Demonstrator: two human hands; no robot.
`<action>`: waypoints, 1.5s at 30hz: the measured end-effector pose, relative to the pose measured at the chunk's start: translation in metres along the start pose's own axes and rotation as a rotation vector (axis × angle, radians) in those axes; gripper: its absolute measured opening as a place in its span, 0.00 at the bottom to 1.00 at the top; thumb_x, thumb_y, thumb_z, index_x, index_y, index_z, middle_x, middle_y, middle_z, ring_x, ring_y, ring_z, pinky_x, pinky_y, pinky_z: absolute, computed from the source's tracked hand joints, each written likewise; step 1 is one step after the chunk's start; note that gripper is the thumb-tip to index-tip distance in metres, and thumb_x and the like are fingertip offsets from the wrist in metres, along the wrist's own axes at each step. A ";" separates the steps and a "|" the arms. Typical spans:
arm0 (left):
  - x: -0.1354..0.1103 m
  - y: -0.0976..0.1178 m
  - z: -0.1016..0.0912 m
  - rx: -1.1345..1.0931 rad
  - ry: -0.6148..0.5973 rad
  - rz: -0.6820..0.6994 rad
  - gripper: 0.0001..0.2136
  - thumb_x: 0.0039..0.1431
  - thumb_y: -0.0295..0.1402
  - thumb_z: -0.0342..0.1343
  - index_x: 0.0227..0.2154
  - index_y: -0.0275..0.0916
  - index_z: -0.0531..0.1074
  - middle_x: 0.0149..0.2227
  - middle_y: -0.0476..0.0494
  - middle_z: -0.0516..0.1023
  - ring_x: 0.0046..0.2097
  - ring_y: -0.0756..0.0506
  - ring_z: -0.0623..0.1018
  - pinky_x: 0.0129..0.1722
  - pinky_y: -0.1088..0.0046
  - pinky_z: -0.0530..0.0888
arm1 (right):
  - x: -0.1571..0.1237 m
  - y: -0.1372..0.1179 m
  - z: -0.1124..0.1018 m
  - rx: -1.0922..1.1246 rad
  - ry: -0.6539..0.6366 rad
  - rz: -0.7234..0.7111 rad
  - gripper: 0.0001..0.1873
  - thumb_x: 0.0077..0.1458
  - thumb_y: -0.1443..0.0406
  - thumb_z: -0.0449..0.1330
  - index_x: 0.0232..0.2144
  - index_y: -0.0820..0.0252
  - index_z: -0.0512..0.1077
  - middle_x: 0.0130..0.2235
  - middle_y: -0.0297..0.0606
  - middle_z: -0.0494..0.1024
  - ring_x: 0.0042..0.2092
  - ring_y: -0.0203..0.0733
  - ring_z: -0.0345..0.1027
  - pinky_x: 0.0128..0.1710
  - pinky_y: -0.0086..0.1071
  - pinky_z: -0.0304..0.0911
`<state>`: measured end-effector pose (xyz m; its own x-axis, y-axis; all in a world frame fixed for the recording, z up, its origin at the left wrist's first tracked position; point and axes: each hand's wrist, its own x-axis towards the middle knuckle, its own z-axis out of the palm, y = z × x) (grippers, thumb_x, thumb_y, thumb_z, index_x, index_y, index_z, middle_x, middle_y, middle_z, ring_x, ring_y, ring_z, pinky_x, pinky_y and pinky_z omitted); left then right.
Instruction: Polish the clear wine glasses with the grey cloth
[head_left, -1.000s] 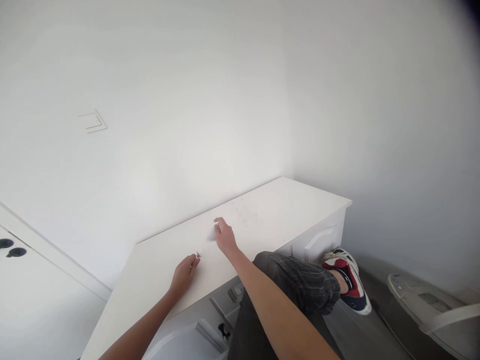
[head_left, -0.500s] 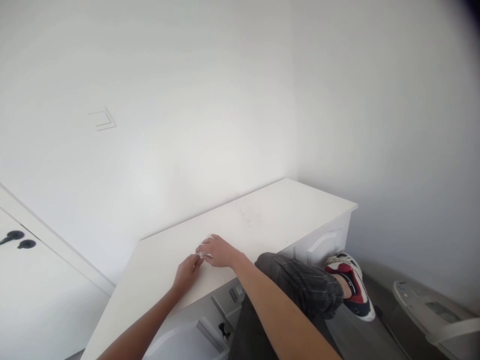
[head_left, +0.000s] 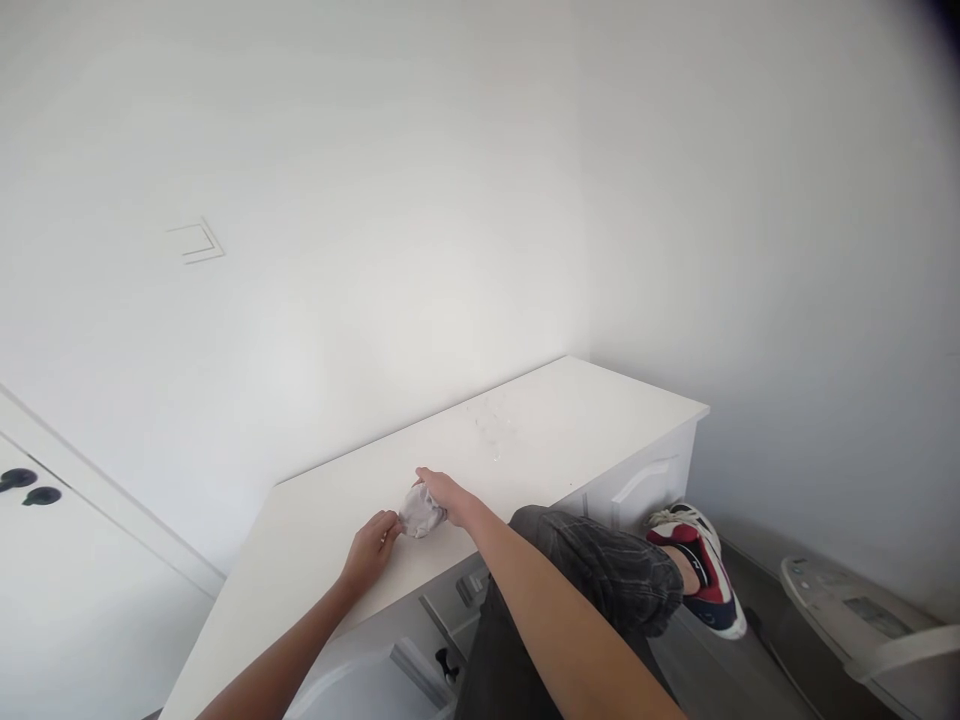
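A crumpled whitish cloth (head_left: 421,512) lies between my two hands, low on the white cabinet top (head_left: 600,420). My left hand (head_left: 371,548) is closed, its fingertips pinching the cloth's left edge. From the right, my right hand (head_left: 448,495) grips the other side, with its thumb and some fingers hidden behind the cloth or turned away from view. Beyond the hands, grey smudges and small specks (head_left: 495,425) mark the cabinet top towards the wall.
White walls (head_left: 420,250) rise behind the cabinet. A door with black handles (head_left: 41,496) is at the left. My knee in dark trousers (head_left: 592,560) presses near the cabinet front, with a sneaker (head_left: 705,575) beyond. A pale appliance-like object (head_left: 862,610) stands at lower right.
The cloth, mostly covered by my fingers before, now shows spread out between my hands. My right hand has turned and shifted slightly right, while the left stays nearly in place.
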<state>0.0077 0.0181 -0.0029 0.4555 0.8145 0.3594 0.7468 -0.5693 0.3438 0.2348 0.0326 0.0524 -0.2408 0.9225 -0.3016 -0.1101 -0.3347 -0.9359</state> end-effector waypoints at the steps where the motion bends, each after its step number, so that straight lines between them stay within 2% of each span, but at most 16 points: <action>1: 0.000 -0.001 0.000 0.003 0.016 -0.011 0.17 0.72 0.42 0.43 0.27 0.43 0.64 0.29 0.49 0.69 0.32 0.46 0.70 0.34 0.70 0.66 | 0.001 0.001 0.001 0.048 0.009 0.017 0.19 0.66 0.54 0.50 0.31 0.59 0.71 0.29 0.37 0.73 0.28 0.40 0.67 0.29 0.32 0.64; 5: 0.003 -0.005 0.002 0.045 0.075 -0.094 0.17 0.71 0.43 0.43 0.27 0.43 0.64 0.27 0.50 0.70 0.30 0.45 0.71 0.33 0.70 0.64 | 0.005 0.003 0.005 0.199 0.024 0.044 0.09 0.64 0.65 0.51 0.33 0.59 0.69 0.28 0.37 0.73 0.29 0.40 0.69 0.30 0.34 0.69; 9: 0.006 -0.008 0.005 0.097 0.091 -0.162 0.18 0.71 0.45 0.42 0.27 0.43 0.62 0.25 0.51 0.69 0.29 0.46 0.70 0.32 0.71 0.62 | 0.006 0.001 0.005 0.333 0.025 0.038 0.08 0.59 0.71 0.50 0.35 0.61 0.69 0.27 0.37 0.72 0.28 0.41 0.71 0.31 0.35 0.72; 19: 0.007 -0.005 0.004 0.088 0.066 -0.194 0.18 0.70 0.45 0.43 0.25 0.42 0.60 0.23 0.51 0.68 0.28 0.47 0.68 0.32 0.71 0.60 | 0.012 -0.001 -0.006 0.449 0.081 -0.083 0.04 0.50 0.71 0.56 0.28 0.58 0.65 0.27 0.39 0.70 0.29 0.43 0.72 0.29 0.37 0.72; 21: 0.007 -0.004 0.003 0.086 0.061 -0.212 0.19 0.70 0.46 0.42 0.24 0.43 0.58 0.23 0.52 0.67 0.28 0.47 0.68 0.32 0.71 0.60 | 0.012 -0.003 -0.007 0.436 0.129 -0.137 0.04 0.50 0.71 0.55 0.30 0.59 0.66 0.29 0.39 0.72 0.30 0.40 0.71 0.30 0.34 0.70; 24: 0.007 -0.001 0.002 0.090 0.048 -0.231 0.19 0.70 0.47 0.41 0.25 0.43 0.58 0.23 0.52 0.66 0.28 0.46 0.68 0.32 0.71 0.60 | 0.010 -0.005 -0.010 0.409 0.239 -0.241 0.10 0.51 0.70 0.54 0.38 0.58 0.69 0.37 0.37 0.74 0.34 0.36 0.69 0.32 0.28 0.66; 26: 0.006 0.000 0.002 0.091 0.040 -0.220 0.18 0.70 0.47 0.41 0.26 0.43 0.58 0.25 0.51 0.67 0.29 0.46 0.69 0.32 0.70 0.61 | 0.005 -0.006 -0.012 0.330 0.307 -0.310 0.15 0.52 0.68 0.54 0.43 0.54 0.70 0.39 0.33 0.73 0.33 0.34 0.66 0.31 0.26 0.63; 29: 0.006 0.001 0.003 0.087 0.047 -0.215 0.18 0.70 0.47 0.41 0.26 0.43 0.58 0.25 0.51 0.68 0.30 0.46 0.69 0.33 0.70 0.62 | -0.003 -0.005 -0.010 -0.023 0.309 -0.434 0.20 0.56 0.67 0.51 0.50 0.50 0.71 0.32 0.30 0.70 0.28 0.36 0.61 0.29 0.29 0.60; 31: 0.005 0.001 0.003 0.084 0.054 -0.219 0.18 0.70 0.47 0.40 0.26 0.43 0.57 0.25 0.51 0.67 0.29 0.46 0.69 0.32 0.70 0.61 | -0.009 -0.003 -0.005 -0.291 0.231 -0.491 0.21 0.59 0.67 0.49 0.52 0.49 0.71 0.32 0.31 0.71 0.29 0.38 0.63 0.32 0.31 0.61; 33: 0.004 -0.001 0.003 0.083 0.054 -0.214 0.18 0.70 0.47 0.40 0.26 0.43 0.57 0.24 0.51 0.66 0.28 0.46 0.68 0.32 0.70 0.61 | -0.015 0.000 -0.001 -0.466 0.127 -0.508 0.23 0.62 0.66 0.47 0.56 0.48 0.70 0.35 0.34 0.74 0.33 0.41 0.67 0.36 0.33 0.63; 35: 0.004 -0.002 0.002 0.081 0.061 -0.211 0.18 0.70 0.47 0.41 0.26 0.43 0.57 0.24 0.51 0.66 0.28 0.46 0.68 0.31 0.70 0.61 | -0.018 0.003 0.002 -0.603 0.069 -0.533 0.26 0.65 0.65 0.45 0.63 0.48 0.65 0.38 0.38 0.76 0.37 0.44 0.71 0.38 0.35 0.64; 39: 0.004 -0.002 0.001 0.080 0.100 -0.232 0.18 0.69 0.47 0.42 0.26 0.43 0.57 0.24 0.51 0.67 0.28 0.46 0.68 0.31 0.71 0.62 | -0.020 0.008 0.004 -0.788 0.104 -0.638 0.30 0.68 0.65 0.43 0.70 0.52 0.55 0.42 0.44 0.78 0.43 0.50 0.73 0.40 0.37 0.63; 43: 0.004 -0.001 0.000 0.077 0.112 -0.257 0.18 0.70 0.47 0.42 0.26 0.44 0.57 0.24 0.51 0.68 0.28 0.46 0.67 0.31 0.71 0.61 | -0.020 0.008 0.004 -0.858 0.160 -0.676 0.28 0.67 0.65 0.44 0.67 0.54 0.60 0.39 0.43 0.79 0.41 0.51 0.73 0.38 0.37 0.63; 45: 0.004 -0.001 0.000 0.066 0.122 -0.269 0.18 0.70 0.46 0.42 0.26 0.44 0.57 0.24 0.51 0.68 0.28 0.45 0.68 0.31 0.70 0.61 | -0.021 0.007 0.004 -0.853 0.185 -0.709 0.26 0.68 0.65 0.45 0.65 0.53 0.62 0.41 0.43 0.80 0.43 0.51 0.74 0.41 0.38 0.65</action>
<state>0.0089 0.0217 -0.0017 0.1782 0.9134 0.3661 0.8643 -0.3231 0.3854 0.2349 0.0105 0.0528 -0.2308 0.8905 0.3921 0.5476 0.4520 -0.7041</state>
